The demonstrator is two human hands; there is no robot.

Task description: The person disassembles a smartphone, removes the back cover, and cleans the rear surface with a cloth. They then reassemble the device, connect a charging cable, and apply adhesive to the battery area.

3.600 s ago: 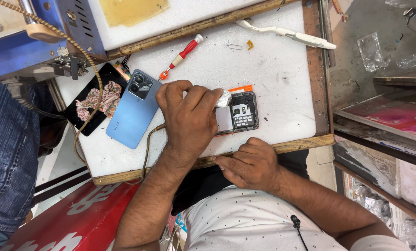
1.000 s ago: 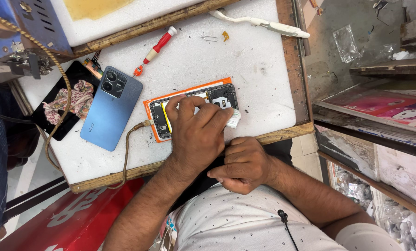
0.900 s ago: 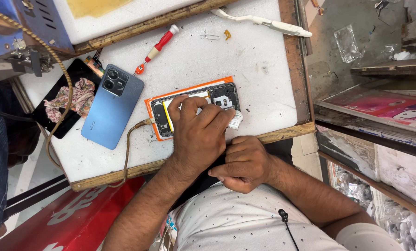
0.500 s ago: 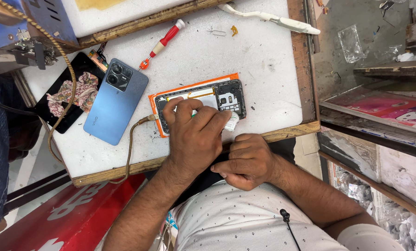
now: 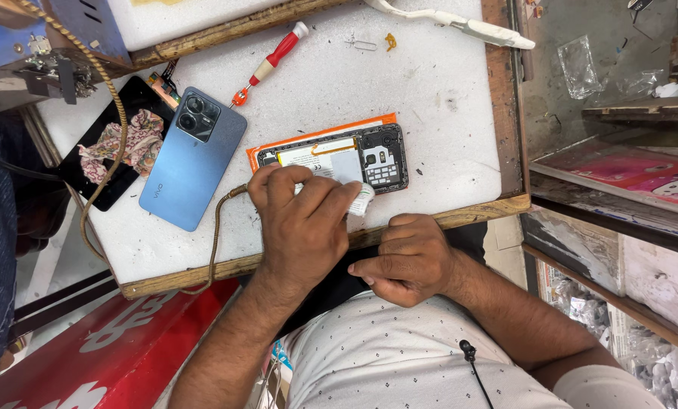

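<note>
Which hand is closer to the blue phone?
Left. The left hand rests on the opened phone beside the blue phone; the right hand is farther off at the table edge.

One head-worn camera looks steeply down, close over the white worktable point(image 5: 445, 98), the person's chest at the lower edge.
</note>
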